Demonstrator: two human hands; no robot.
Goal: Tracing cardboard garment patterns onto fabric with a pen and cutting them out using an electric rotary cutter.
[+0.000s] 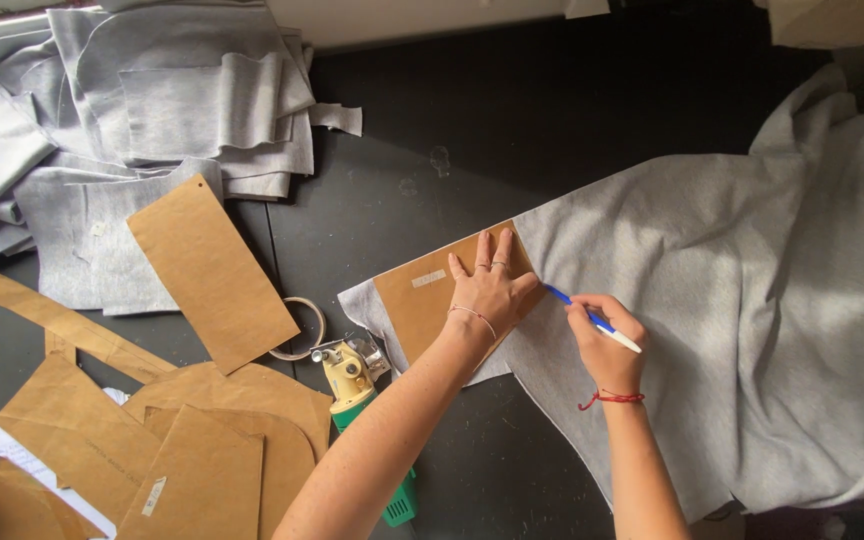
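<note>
Tracing looks under way from where I watch: my left hand [490, 288] lies flat, fingers spread, pressing a brown paper pattern piece [430, 300] onto the grey fleece fabric [712, 300], which is spread over the dark table [512, 130]. My right hand [607, 335] is closed around a blue-and-white pen [592, 320], its tip touching the fabric just beside the pattern's right edge. I judge that edge is the one in hand; whether the other edges are already marked I cannot tell, as no line shows. The pattern's long axis runs on a diagonal, from lower left up to upper right. The pen also lies slantwise, tip up-left toward the pattern. Near my left forearm sits a yellow-and-green electric cutter [357, 400], untouched, with more brown pattern pieces [212, 270] and cut grey panels [182, 100] further left.
</note>
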